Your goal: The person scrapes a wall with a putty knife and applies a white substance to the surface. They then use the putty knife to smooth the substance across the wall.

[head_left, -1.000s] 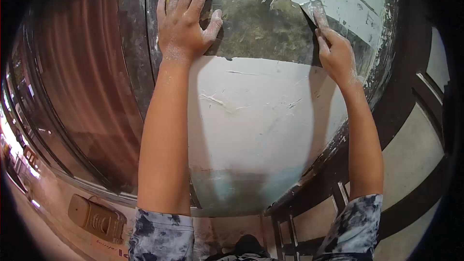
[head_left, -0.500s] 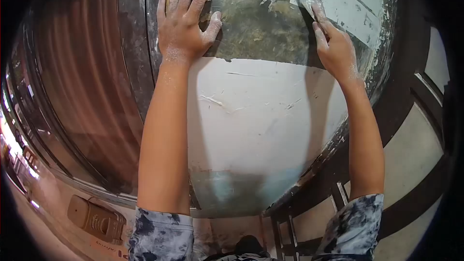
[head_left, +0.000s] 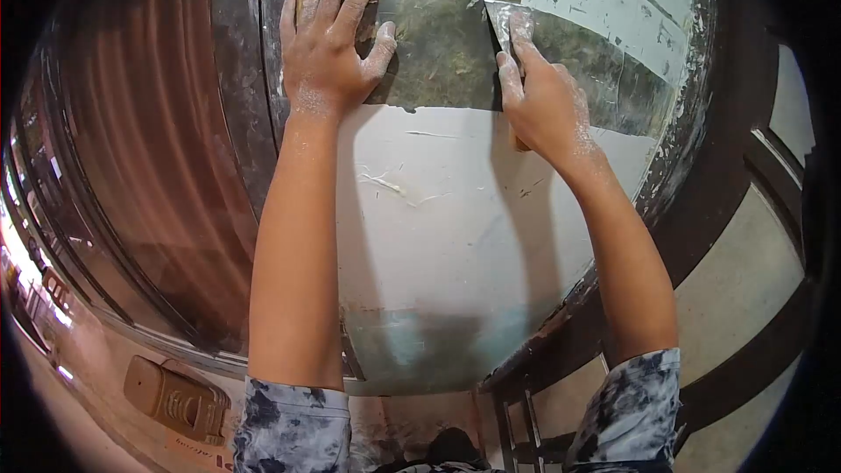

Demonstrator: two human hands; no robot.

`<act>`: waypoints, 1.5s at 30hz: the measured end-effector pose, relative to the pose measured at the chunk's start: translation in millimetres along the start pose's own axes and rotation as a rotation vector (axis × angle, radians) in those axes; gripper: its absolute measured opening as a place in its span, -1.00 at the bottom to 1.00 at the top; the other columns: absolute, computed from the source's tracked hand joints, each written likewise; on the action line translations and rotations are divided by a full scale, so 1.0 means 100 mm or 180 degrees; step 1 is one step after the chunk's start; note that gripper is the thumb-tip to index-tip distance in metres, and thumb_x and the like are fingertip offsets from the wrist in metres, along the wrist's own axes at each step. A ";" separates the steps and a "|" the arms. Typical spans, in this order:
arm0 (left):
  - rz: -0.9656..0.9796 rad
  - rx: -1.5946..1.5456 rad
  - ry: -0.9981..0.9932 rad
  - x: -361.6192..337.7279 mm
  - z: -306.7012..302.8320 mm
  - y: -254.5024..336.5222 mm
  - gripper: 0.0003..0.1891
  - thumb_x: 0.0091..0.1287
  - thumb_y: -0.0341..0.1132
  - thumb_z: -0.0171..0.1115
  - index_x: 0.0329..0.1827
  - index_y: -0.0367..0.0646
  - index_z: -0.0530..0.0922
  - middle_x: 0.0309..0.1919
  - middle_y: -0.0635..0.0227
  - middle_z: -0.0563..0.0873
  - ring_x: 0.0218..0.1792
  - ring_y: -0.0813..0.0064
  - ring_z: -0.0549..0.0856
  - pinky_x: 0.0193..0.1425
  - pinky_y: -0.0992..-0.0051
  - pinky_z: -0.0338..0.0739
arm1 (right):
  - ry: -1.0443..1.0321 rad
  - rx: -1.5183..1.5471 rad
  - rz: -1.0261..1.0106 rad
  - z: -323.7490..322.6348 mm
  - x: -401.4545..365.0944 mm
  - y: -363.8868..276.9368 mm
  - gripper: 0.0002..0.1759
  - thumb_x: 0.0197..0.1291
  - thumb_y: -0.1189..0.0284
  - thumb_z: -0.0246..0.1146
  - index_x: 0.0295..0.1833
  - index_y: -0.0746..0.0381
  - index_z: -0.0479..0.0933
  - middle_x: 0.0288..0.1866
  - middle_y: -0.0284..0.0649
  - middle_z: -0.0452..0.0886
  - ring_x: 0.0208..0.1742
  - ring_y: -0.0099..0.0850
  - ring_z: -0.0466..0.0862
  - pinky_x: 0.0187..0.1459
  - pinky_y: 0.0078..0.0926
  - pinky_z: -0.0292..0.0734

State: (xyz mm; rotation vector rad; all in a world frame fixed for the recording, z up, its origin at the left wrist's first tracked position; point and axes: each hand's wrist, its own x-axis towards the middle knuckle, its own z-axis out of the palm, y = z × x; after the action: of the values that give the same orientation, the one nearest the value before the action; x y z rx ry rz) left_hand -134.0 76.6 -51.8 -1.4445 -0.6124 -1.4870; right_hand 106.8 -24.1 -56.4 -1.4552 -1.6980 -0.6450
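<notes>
My left hand [head_left: 328, 44] lies flat on the upper left of the wall panel, fingers spread and dusted with white powder. In my right hand [head_left: 545, 92] is a scraper [head_left: 501, 19], its wide blade against the dark, bare part of the panel [head_left: 438, 44]. Part of its handle shows below my palm. Pale, flaking paint [head_left: 596, 0] borders the dark part at the upper right. Below my hands the panel has a smooth white coat [head_left: 438, 210] with a few raised marks, turning bluish near the bottom.
Reddish-brown curtains [head_left: 153, 149] hang behind glass at the left. A brown plastic chair [head_left: 180, 398] stands on the floor at the lower left. Dark framing with pale panels [head_left: 745, 271] runs down the right side.
My right hand has moved left with the scraper, from the pale paint's edge onto the dark part. My left hand has stayed nearly in place.
</notes>
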 end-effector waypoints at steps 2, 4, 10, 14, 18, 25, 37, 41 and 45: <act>0.0006 -0.0024 -0.0012 0.00 -0.01 0.01 -0.46 0.36 -0.07 0.34 0.42 0.20 0.55 0.56 0.49 0.48 0.63 0.19 0.33 0.67 -0.08 0.10 | -0.0022 0.0034 0.0111 0.03 -0.02 -0.04 -0.60 0.55 0.18 0.03 0.24 0.21 0.53 -0.32 0.12 0.74 -0.17 0.17 0.75 0.00 0.18 0.58; 0.0007 -0.0019 0.0010 0.00 0.01 0.00 -0.46 0.36 -0.06 0.33 0.43 0.20 0.55 0.56 0.49 0.47 0.63 0.19 0.33 0.67 -0.07 0.10 | 0.0050 -0.0045 0.0100 0.06 -0.02 -0.04 -0.61 0.56 0.17 0.03 0.23 0.21 0.53 -0.28 0.13 0.74 -0.16 0.21 0.74 -0.01 0.19 0.58; -0.0006 -0.0047 0.0017 -0.01 0.00 0.01 -0.46 0.36 -0.06 0.33 0.43 0.22 0.55 0.56 0.48 0.48 0.63 0.19 0.32 0.68 -0.06 0.09 | 0.0081 0.0180 0.0012 0.08 0.03 -0.04 -0.61 0.56 0.17 0.05 0.25 0.20 0.52 -0.26 0.13 0.75 -0.13 0.21 0.74 -0.01 0.23 0.57; -0.0004 -0.0021 0.0034 0.00 -0.01 0.02 -0.47 0.36 -0.06 0.33 0.42 0.22 0.56 0.56 0.49 0.48 0.63 0.19 0.32 0.68 -0.04 0.09 | 0.0162 0.0228 -0.0083 0.11 0.07 -0.03 -0.58 0.56 0.18 0.05 0.32 0.19 0.48 -0.25 0.11 0.75 -0.10 0.19 0.74 0.03 0.20 0.56; -0.0013 0.0006 0.0025 -0.01 0.00 0.02 -0.46 0.36 -0.07 0.34 0.42 0.22 0.55 0.57 0.50 0.47 0.63 0.20 0.33 0.68 -0.05 0.10 | 0.0044 0.0237 0.0132 0.09 0.02 -0.11 -0.49 0.56 0.18 0.04 0.48 0.17 0.40 -0.21 0.10 0.76 -0.06 0.17 0.74 0.07 0.19 0.56; -0.0043 -0.0023 -0.0009 -0.02 0.00 0.02 -0.45 0.36 -0.07 0.35 0.44 0.22 0.54 0.57 0.52 0.46 0.63 0.20 0.32 0.68 -0.05 0.09 | 0.0099 0.0450 0.0098 0.10 0.08 -0.09 -0.44 0.57 0.18 0.03 0.55 0.16 0.35 -0.20 0.10 0.76 -0.05 0.17 0.74 0.09 0.16 0.57; -0.0119 -0.0117 0.0002 -0.03 0.00 0.01 -0.45 0.33 -0.09 0.37 0.41 0.20 0.55 0.56 0.47 0.48 0.62 0.15 0.33 0.67 -0.05 0.11 | 0.0337 0.0384 -0.0191 0.09 0.22 -0.04 -0.38 0.55 0.18 0.06 0.62 0.15 0.27 -0.21 0.19 0.74 -0.05 0.22 0.73 0.08 0.19 0.57; -0.0121 -0.0089 -0.0013 -0.02 -0.01 0.01 -0.45 0.34 -0.10 0.36 0.42 0.18 0.55 0.55 0.45 0.49 0.62 0.15 0.34 0.66 -0.06 0.12 | 0.0111 0.0139 0.0035 0.14 0.04 -0.10 -0.37 0.55 0.17 0.05 0.62 0.15 0.25 -0.20 0.18 0.75 -0.07 0.23 0.73 0.06 0.20 0.57; -0.0114 -0.0028 -0.0002 -0.02 0.00 0.01 -0.45 0.34 -0.09 0.36 0.41 0.17 0.56 0.54 0.45 0.50 0.61 0.14 0.35 0.66 -0.07 0.13 | 0.0304 0.0320 -0.0176 0.11 0.12 -0.07 -0.34 0.55 0.17 0.05 0.65 0.14 0.21 -0.23 0.19 0.74 -0.09 0.23 0.73 0.04 0.22 0.57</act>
State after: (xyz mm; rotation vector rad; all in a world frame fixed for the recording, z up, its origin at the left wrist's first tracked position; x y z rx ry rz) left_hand -133.4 76.8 -54.2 -1.4477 -0.6357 -1.5190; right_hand 97.0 -10.2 -52.1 -1.2916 -1.6770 -0.6395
